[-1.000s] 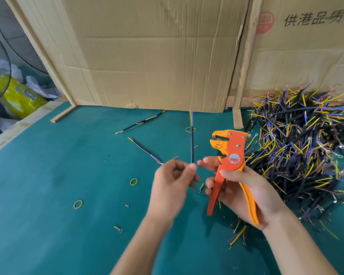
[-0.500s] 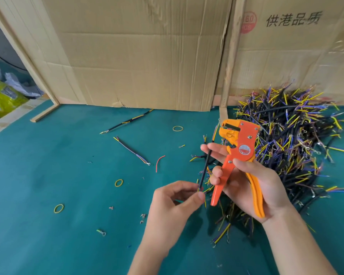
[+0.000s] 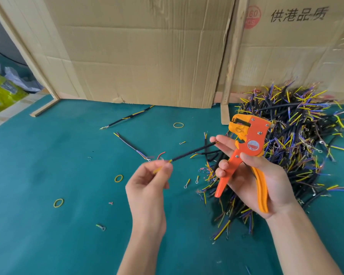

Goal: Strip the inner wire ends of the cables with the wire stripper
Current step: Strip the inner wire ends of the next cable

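A black cable (image 3: pixel 193 152) runs slantwise between my two hands above the green table. My left hand (image 3: pixel 147 185) pinches the yellow inner wires at its lower left end. My right hand (image 3: pixel 252 175) grips the orange wire stripper (image 3: pixel 246 147), jaws up and to the left, handles spread; its index finger also touches the cable's upper right end. The stripper's jaws are apart from the cable. A large heap of black cables (image 3: pixel 298 139) with yellow and purple ends lies on the right.
Two loose cables (image 3: pixel 130 118) (image 3: pixel 131 146), several yellow rubber bands (image 3: pixel 118 178) and small ring terminals (image 3: pixel 101 227) lie scattered on the green table (image 3: pixel 48 165). Cardboard sheets (image 3: pixel 147 50) stand upright along the back. A yellow bag (image 3: pixel 0 90) sits off the table's left edge.
The cable has swung from upright to a slant. My left hand has slid down to the cable's wire end. My right hand with the stripper has shifted slightly.
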The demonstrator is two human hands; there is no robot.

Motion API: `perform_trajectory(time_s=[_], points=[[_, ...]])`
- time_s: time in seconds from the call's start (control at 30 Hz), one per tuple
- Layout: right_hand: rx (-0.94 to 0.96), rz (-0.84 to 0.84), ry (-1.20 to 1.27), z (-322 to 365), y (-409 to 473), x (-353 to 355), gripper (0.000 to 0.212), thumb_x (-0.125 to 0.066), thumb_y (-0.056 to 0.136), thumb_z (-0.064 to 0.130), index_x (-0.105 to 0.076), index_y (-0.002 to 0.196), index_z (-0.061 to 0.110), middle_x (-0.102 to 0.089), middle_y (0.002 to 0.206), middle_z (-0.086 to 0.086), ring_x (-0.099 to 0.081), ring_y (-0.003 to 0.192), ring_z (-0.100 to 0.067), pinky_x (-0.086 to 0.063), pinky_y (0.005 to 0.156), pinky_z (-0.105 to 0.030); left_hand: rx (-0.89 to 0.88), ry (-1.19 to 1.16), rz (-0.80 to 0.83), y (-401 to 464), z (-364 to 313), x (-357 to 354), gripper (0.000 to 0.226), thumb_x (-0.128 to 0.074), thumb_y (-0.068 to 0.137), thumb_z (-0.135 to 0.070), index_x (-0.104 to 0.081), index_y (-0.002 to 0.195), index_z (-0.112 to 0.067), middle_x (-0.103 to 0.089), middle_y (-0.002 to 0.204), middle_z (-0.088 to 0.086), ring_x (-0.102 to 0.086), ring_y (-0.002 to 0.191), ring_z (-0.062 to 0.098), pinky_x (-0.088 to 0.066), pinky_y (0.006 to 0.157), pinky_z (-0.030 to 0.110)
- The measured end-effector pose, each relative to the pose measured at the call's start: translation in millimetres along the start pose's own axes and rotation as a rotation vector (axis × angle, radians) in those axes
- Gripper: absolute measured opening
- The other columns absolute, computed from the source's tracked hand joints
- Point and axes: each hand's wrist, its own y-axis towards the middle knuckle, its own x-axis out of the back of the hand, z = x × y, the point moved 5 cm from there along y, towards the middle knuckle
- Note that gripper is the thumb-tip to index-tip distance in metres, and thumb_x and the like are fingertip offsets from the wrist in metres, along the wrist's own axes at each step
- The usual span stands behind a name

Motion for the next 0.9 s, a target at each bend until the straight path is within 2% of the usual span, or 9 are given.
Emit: perform_trajectory(time_s=[0.13,0.2,0.27,0.37,0.5,0.57,0.67,0.77,0.9], points=[[-0.054,0.023,-0.057,-4,-4,-4,0.052,-0.061,0.087,0.013,-0.058,0.137,-0.001,-0.053,0.147,-0.021,-0.062,0.078,-0.022,-0.055,0.075,-0.036,0.008,-0.197,-0.045,26,-32,-22,0.022,-0.067,0.092,-0.002,-0.064,0.075,-0.016,-0.069,0.081,-0.004,-0.066,0.077,0.017,-0.052,0.070,0.027],[-0.116,0.079,-0.086,-10,-4,-10,0.064,-0.076,0.080,0.018,-0.058,0.138,0.000,-0.053,0.148,-0.021,-0.065,0.078,-0.025,-0.055,0.075,-0.037,0.013,-0.276,-0.048,34,-43,-30,0.015,-0.063,0.096,-0.004,-0.065,0.085,-0.013,-0.069,0.082,0.002,-0.073,0.082,0.024,-0.059,0.077,0.033],[-0.189,0.145,-0.105,-20,-4,-19,0.072,-0.083,0.076,0.024,-0.057,0.139,0.001,-0.052,0.149,-0.019,-0.066,0.079,-0.027,-0.056,0.075,-0.038,-0.035,-0.315,-0.056,41,-53,-33,0.006,-0.061,0.098,-0.003,-0.065,0.098,-0.009,-0.067,0.083,0.010,-0.074,0.079,0.027,-0.061,0.080,0.038],[-0.300,0.257,-0.106,-38,-3,-36,0.071,-0.080,0.079,0.021,-0.054,0.142,0.003,-0.049,0.152,-0.018,-0.068,0.080,-0.029,-0.055,0.077,-0.038,-0.085,-0.352,-0.119,52,-61,-29,0.015,-0.061,0.097,0.000,-0.061,0.112,-0.001,-0.066,0.084,0.015,-0.069,0.072,0.024,-0.061,0.075,0.035],[-0.423,0.371,-0.181,-56,-4,-50,0.064,-0.069,0.085,0.011,-0.048,0.145,-0.002,-0.047,0.152,-0.019,-0.068,0.080,-0.032,-0.054,0.076,-0.039,-0.078,-0.350,-0.183,61,-60,-20,0.021,-0.064,0.095,-0.001,-0.064,0.114,0.009,-0.070,0.082,0.012,-0.068,0.069,0.018,-0.056,0.068,0.023],[-0.441,0.332,-0.210,-55,-5,-46,0.064,-0.074,0.082,0.012,-0.053,0.140,-0.003,-0.052,0.148,-0.021,-0.068,0.078,-0.033,-0.054,0.074,-0.039,-0.065,-0.359,-0.171,61,-55,-16,0.020,-0.064,0.095,0.001,-0.066,0.111,0.012,-0.070,0.081,0.011,-0.068,0.068,0.016,-0.056,0.068,0.021],[-0.369,0.210,-0.200,-39,-5,-32,0.072,-0.088,0.072,0.021,-0.061,0.134,-0.002,-0.054,0.148,-0.018,-0.068,0.076,-0.034,-0.055,0.070,-0.040,-0.016,-0.413,-0.144,59,-45,-8,0.020,-0.061,0.095,0.004,-0.065,0.112,0.013,-0.070,0.084,0.012,-0.069,0.071,0.015,-0.056,0.068,0.018],[-0.248,0.154,-0.146,-21,-4,-24,0.072,-0.087,0.074,0.024,-0.059,0.135,-0.001,-0.051,0.150,-0.017,-0.068,0.077,-0.030,-0.057,0.071,-0.037,0.064,-0.420,-0.080,52,-30,-9,0.016,-0.059,0.094,0.007,-0.067,0.108,0.010,-0.072,0.084,0.012,-0.070,0.071,0.016,-0.057,0.067,0.018],[-0.159,0.112,-0.099,-17,-1,-22,0.073,-0.084,0.076,0.025,-0.057,0.139,0.000,-0.050,0.152,-0.016,-0.067,0.080,-0.028,-0.057,0.075,-0.037,0.028,-0.146,-0.023,32,-5,-22,0.006,-0.063,0.094,0.004,-0.066,0.097,-0.001,-0.076,0.083,0.011,-0.072,0.071,0.018,-0.054,0.060,0.021]])
